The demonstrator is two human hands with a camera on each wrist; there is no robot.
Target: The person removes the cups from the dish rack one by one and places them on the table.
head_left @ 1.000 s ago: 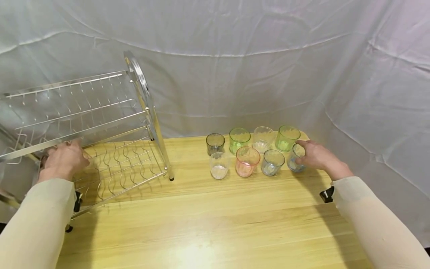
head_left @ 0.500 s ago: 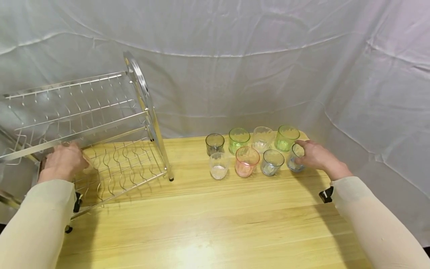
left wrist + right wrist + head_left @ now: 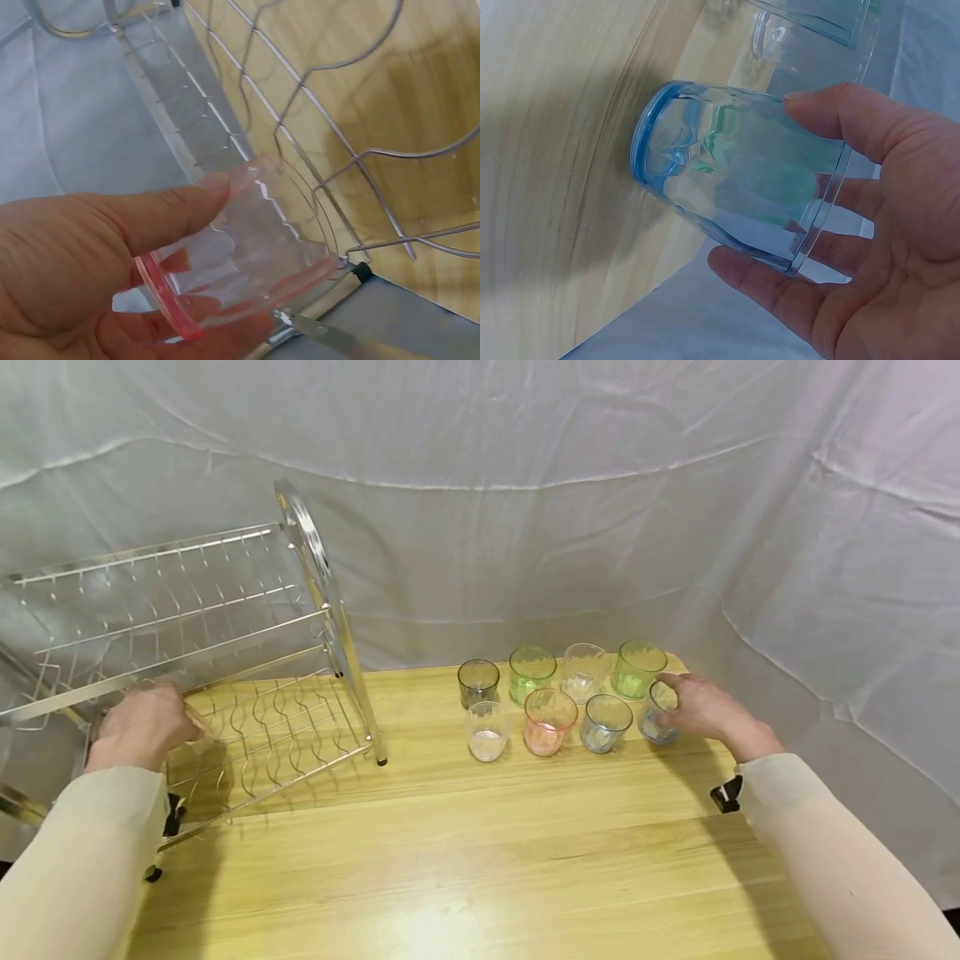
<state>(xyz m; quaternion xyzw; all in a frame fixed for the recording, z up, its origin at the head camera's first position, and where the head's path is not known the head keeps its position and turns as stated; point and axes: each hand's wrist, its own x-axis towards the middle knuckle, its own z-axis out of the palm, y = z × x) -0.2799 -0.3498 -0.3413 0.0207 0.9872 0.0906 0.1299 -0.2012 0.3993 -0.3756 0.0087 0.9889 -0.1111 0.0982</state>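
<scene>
My left hand [image 3: 146, 727] is inside the lower tier of the metal dish rack [image 3: 352, 685]. In the left wrist view it grips a clear, pink-tinted glass [image 3: 251, 247] by the rim end, thumb on one side and fingers on the other. The base of that glass is close to the rack wires; whether it touches them I cannot tell. At the right end of the group of glasses, my right hand [image 3: 708, 706] holds a blue glass [image 3: 742, 169] near its rim between thumb and fingers. The blue glass stands upright on the wooden table [image 3: 465, 843].
Left of the blue glass stand a grey-blue glass [image 3: 606, 724], a pink glass [image 3: 550, 722], a clear glass [image 3: 487, 732] and a dark glass [image 3: 478, 685]. Behind are two green glasses [image 3: 532, 677] and another clear one [image 3: 583, 672]. A grey cloth [image 3: 480, 527] hangs behind the table.
My left hand has lowered slightly inside the rack. The right hand keeps its place on the blue glass, and the other glasses stand as before.
</scene>
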